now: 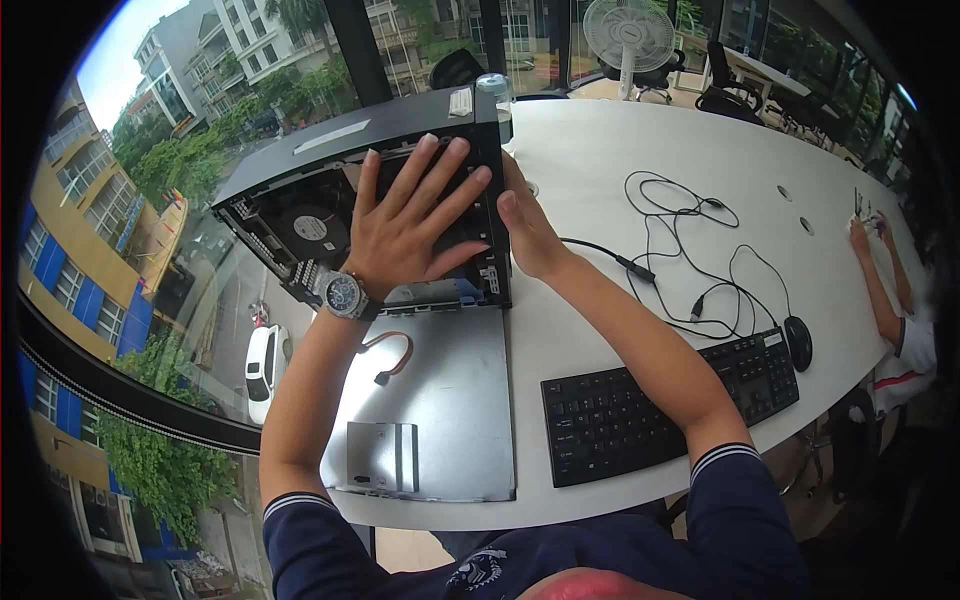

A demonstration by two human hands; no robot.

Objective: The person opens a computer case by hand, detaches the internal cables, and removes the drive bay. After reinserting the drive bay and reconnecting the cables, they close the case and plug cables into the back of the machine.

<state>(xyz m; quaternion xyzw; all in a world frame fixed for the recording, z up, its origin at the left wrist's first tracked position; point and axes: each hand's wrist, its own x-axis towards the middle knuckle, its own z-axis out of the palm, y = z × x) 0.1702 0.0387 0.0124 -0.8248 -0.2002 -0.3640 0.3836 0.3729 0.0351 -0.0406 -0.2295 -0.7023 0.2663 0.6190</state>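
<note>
A black computer case [375, 135] stands on the table with its near side open, showing a fan [312, 228] inside at the left. Over that open side my left hand [415, 215] is spread, fingers apart and palm toward the case, with a watch on the wrist. My right hand [530, 220] rests against the case's right end, its thumb up and its fingers partly hidden behind the edge. Below the case lies a flat metal panel [455, 400], bearing a red cable [400, 345] and a small metal bracket [382, 456].
A black keyboard [650, 410], a mouse [798, 344] and tangled black cables [680, 245] lie on the white table [590, 140]. A clear container [495, 100] stands behind the case. Another person's arms [880, 280] are at the far right. Windows border the left.
</note>
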